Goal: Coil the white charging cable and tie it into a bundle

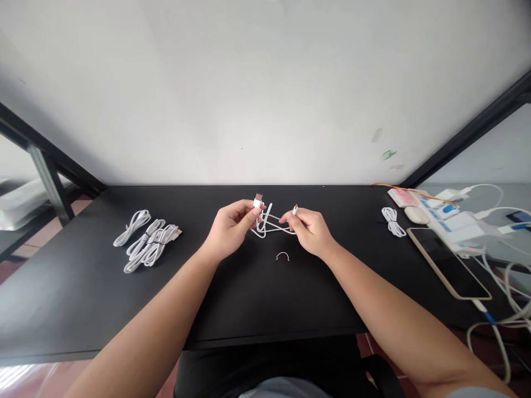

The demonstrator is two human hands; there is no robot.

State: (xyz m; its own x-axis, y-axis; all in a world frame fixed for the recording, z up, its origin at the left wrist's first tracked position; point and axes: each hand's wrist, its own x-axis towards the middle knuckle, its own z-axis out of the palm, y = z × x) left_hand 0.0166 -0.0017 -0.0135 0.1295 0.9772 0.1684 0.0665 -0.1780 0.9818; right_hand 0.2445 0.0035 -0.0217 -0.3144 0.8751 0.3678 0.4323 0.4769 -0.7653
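Note:
My left hand [232, 228] pinches the larger USB plug of a white USB cable [271, 228], its metal end pointing up. The cable's small plug [295, 210] is gripped between the thumb and fingers of my right hand [309, 229], also tip up. Between both hands the cord hangs in loose, crossing loops close to the black table [257, 298]. Nearer to me, a thin white twist tie [282, 255] lies bent in an arc on the tabletop.
Several bundled white cables [151, 243] lie at left. At right are another tied cable [393, 222], a phone [448, 262] on a charging lead, and a power strip [440, 218] with chargers and tangled cords. A pale wall [265, 99] rises behind the table.

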